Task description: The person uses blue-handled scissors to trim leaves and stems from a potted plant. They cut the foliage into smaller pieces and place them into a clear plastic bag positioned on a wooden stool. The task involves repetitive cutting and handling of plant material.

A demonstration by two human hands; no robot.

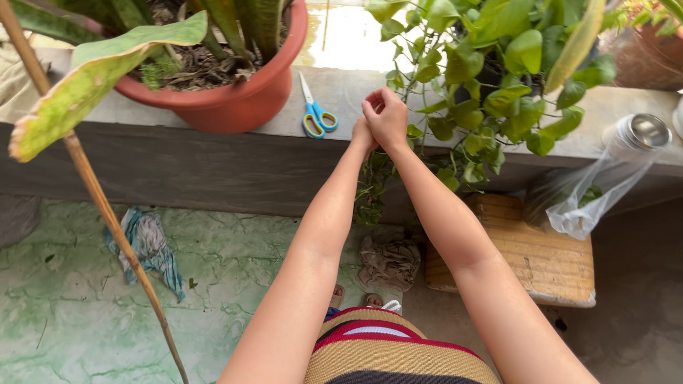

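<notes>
My two hands meet over the grey concrete ledge (pixel 213 153), in front of a leafy green vine plant (pixel 491 78). My right hand (pixel 390 117) has its fingers curled shut, pinching a thin stem of the vine at its tip. My left hand (pixel 361 133) is pressed against the right wrist and mostly hidden behind it, so I cannot see its grip. Trailing vine stems (pixel 370 188) hang down the ledge's face just below both hands. Scissors with blue and yellow handles (pixel 316 117) lie on the ledge, a short way left of my hands.
A red pot (pixel 242 103) with long striped leaves stands on the ledge at left. A bamboo stick (pixel 107 206) leans across the left. A wooden stool (pixel 544 259), a plastic bag (pixel 590 199), a steel bottle (pixel 644 135) and rags (pixel 388 263) are at right and below.
</notes>
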